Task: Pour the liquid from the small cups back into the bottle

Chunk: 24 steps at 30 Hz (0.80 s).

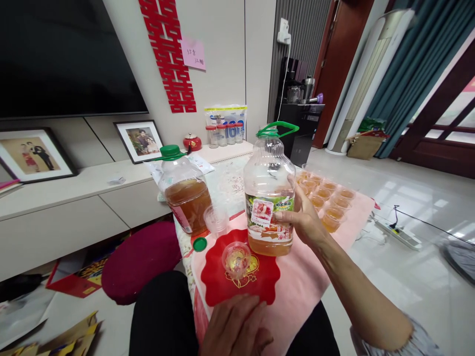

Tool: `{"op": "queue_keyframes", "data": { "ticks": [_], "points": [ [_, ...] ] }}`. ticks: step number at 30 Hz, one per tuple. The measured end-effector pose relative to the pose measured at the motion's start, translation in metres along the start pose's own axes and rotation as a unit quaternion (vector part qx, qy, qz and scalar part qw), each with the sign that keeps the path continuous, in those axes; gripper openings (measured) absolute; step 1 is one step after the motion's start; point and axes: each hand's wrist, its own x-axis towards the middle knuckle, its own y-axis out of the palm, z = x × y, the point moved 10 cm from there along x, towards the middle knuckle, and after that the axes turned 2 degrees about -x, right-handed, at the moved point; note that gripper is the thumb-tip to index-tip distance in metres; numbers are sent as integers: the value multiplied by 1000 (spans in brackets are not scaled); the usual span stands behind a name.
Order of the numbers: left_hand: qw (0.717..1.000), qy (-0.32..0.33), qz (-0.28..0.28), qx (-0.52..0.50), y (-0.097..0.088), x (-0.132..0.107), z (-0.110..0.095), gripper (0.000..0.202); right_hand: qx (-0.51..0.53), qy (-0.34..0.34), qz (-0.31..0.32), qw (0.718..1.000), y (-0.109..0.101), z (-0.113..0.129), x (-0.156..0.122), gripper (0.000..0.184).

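My right hand (pixel 302 217) is wrapped round a clear plastic jug (pixel 267 193) with a green handle, a little amber liquid at its bottom. The jug stands upright at the far edge of a red flower-shaped mat (pixel 222 282). A small clear plastic cup (pixel 235 258) sits on the mat just in front of the jug. My left hand (pixel 235 326) lies flat on the near edge of the mat, fingers stretched out and holding nothing. A loose green cap (pixel 199 244) lies left of the mat.
A second jug (pixel 185 195), green-lidded and half full of amber liquid, stands at the left with an empty cup (pixel 216 219) beside it. Several filled cups (pixel 326 198) cluster on the pink cloth (pixel 297 282) at the right. A power strip (pixel 399 235) lies on the floor.
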Motion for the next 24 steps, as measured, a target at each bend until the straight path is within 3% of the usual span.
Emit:
{"op": "queue_keyframes", "data": {
  "ticks": [3, 6, 9, 12, 14, 17, 20, 24],
  "points": [
    [994, -97, -20, -43, -4, 12, 5, 40, 18, 18, 4, 1000, -1, 2, -7, 125],
    [964, -236, -44, -117, -1, 22, 17, 62, 22, 43, 3, 999, -5, 5, -16, 123],
    [919, -338, -53, -195, 9, 29, 26, 74, 27, 65, 2, 998, -8, 10, -26, 120],
    [855, -422, -53, -297, 28, 29, 35, 77, 35, 80, 12, 996, -7, 17, -35, 110],
    [803, -445, -39, -395, 47, 33, 36, 82, 40, 92, 24, 995, -4, 20, -43, 106],
    [717, -435, -21, -545, 69, 47, 30, 89, 45, 116, 33, 992, -4, 21, -54, 116],
    [649, -427, -26, -629, 77, 61, 24, 88, 38, 133, 17, 990, -12, 19, -64, 126],
    [569, -412, -29, -711, 83, 76, 15, 85, 29, 134, 12, 990, -21, 21, -74, 124]
  ]
}}
